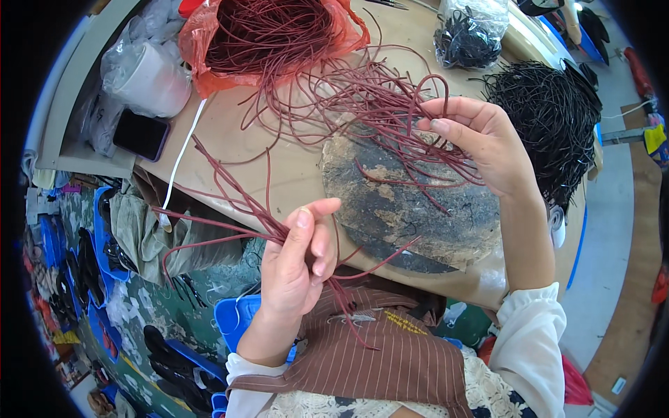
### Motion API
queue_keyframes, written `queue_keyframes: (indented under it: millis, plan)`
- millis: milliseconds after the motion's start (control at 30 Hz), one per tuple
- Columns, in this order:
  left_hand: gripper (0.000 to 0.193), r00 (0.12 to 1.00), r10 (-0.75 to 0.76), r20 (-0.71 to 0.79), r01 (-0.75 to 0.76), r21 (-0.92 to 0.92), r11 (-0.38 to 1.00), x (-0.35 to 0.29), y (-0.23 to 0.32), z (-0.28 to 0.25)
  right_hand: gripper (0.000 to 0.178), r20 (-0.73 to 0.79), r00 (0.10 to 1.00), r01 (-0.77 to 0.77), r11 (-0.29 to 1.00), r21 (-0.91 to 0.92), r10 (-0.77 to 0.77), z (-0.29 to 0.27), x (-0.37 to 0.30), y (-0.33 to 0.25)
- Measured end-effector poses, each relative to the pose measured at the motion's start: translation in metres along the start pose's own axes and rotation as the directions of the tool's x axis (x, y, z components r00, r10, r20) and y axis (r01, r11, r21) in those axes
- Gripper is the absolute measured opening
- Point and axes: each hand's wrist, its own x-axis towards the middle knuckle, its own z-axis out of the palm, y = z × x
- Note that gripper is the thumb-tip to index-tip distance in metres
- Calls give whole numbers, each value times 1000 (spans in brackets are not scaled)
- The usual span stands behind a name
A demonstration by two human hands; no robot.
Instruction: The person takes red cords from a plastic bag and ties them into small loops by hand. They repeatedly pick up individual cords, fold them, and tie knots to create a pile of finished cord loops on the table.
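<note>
My left hand (pixel 296 268) is closed around a loose bunch of dark red cords (pixel 273 228), whose ends stick out on both sides of the fist. Farther right, my right hand (pixel 488 143) pinches a looped red cord (pixel 439 78) between thumb and fingers, above a tangled pile of the same cords (pixel 369 101). Part of that pile lies over a round, worn black pad (pixel 397 209) on the table. More cords spill from an orange-red plastic bag (pixel 198 66) at the back.
A phone (pixel 141 136) and a plastic-wrapped white roll (pixel 155 82) lie at the left of the table. A white strip (pixel 185 153) hangs over its edge. Black cords (pixel 547 118) are heaped at right, near a clear bag (pixel 470 42) of black pieces. Blue bins (pixel 237 317) stand below.
</note>
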Motion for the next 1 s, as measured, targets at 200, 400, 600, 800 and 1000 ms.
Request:
queue_keyframes:
  millis: [200,400,600,800,1000]
  plan:
    - [31,998,61,22,-63,109,992,4,-8,-2,23,-26,1000,-16,998,56,17,11,0,2]
    - [36,980,192,-54,-180,180,967,34,-31,31,20,-75,846,307,597,-741,-527,58,-15,13]
    - [36,983,167,-70,-160,91,983,38,-40,26,14,-32,698,419,444,-792,-715,83,-25,41]
    - [36,985,145,-98,-136,93,986,21,-39,8,16,-400,905,178,983,48,-145,83,-17,41]
    - [43,994,108,-9,-105,175,979,20,-45,17,20,-7,704,472,476,-742,-710,92,-28,51]
